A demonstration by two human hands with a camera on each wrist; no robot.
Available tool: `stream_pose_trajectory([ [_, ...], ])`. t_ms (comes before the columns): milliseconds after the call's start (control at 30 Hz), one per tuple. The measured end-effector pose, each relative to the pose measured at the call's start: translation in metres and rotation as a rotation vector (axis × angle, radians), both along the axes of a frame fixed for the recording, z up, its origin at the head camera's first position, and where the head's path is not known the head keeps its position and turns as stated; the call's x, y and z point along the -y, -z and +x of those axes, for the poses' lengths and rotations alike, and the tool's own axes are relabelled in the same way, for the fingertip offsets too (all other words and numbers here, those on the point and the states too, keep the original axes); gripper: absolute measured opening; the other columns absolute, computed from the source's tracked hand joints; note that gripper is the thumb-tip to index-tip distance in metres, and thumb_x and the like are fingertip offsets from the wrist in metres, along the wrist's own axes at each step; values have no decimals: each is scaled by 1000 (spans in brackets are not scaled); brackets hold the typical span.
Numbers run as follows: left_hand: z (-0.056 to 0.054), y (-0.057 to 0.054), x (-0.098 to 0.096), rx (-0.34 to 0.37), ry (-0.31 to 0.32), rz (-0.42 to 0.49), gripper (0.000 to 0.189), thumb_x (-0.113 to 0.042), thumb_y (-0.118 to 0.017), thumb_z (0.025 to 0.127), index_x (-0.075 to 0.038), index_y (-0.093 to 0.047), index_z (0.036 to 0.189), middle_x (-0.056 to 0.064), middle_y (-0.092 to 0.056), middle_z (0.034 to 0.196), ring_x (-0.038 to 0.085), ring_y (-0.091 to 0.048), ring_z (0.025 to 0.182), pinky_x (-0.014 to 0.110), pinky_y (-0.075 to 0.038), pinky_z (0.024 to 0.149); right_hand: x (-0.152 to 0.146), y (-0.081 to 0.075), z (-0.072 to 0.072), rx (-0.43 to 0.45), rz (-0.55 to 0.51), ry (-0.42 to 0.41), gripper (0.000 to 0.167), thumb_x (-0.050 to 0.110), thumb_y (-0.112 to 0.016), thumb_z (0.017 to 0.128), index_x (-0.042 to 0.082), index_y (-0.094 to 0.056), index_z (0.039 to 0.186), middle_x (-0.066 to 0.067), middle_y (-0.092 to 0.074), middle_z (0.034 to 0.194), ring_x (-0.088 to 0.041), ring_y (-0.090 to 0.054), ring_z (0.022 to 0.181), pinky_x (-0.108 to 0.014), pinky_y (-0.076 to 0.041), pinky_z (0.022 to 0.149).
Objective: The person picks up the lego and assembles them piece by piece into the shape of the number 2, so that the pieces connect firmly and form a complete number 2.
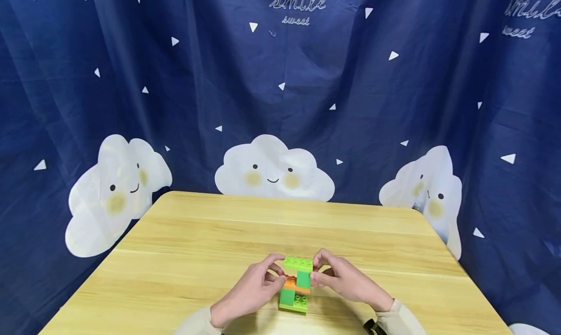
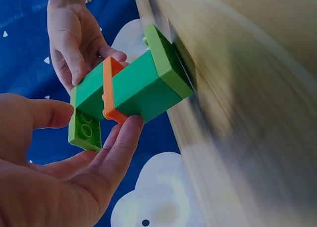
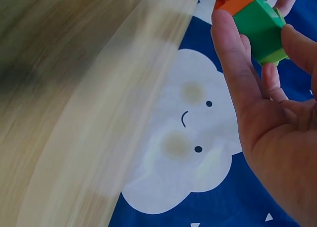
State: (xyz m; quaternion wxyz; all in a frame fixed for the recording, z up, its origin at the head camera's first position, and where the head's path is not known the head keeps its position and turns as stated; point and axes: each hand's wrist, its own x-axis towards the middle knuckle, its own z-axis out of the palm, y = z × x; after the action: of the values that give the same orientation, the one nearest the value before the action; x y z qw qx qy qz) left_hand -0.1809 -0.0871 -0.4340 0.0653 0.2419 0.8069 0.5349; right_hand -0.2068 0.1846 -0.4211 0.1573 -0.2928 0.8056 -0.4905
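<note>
Between both hands stands a zigzag stack of toy building bricks. On top is a light green brick (image 1: 298,263), over a darker green brick (image 1: 303,279) on the right side. Below comes a thin orange brick (image 1: 289,283), then another green brick (image 1: 287,297) at left and a light green base brick (image 1: 300,303) with bare studs at right. My left hand (image 1: 252,287) pinches the stack from the left, thumb at the orange brick in the head view. From the right, my right hand (image 1: 346,279) holds the upper part, with its thumb on the upper green brick.
The stack is near the front of a light wooden table (image 1: 210,232). A dark blue curtain (image 1: 245,82) with white clouds and triangles hangs behind and beside it. A dark band (image 1: 374,326) shows at the right wrist.
</note>
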Motion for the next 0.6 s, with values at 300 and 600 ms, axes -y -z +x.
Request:
stream_pose_trajectory([
  [300, -3, 3, 1, 12, 4, -10, 59, -18, -62, 100, 4, -44, 151, 11, -69, 117, 9, -70, 95, 19, -57, 79, 3, 4, 0, -40, -11, 28, 24, 19, -61, 105, 3, -49, 117, -12, -64, 106, -34, -72, 93, -33, -60, 84],
  [600, -4, 5, 2, 17, -8, 1, 58, -16, -62, 100, 4, -43, 151, 10, -69, 118, 14, -70, 99, 19, -57, 81, 5, 7, -1, -40, 0, 51, 30, 17, -62, 103, 4, -47, 126, -14, -64, 113, -39, -71, 100, -37, -60, 84],
])
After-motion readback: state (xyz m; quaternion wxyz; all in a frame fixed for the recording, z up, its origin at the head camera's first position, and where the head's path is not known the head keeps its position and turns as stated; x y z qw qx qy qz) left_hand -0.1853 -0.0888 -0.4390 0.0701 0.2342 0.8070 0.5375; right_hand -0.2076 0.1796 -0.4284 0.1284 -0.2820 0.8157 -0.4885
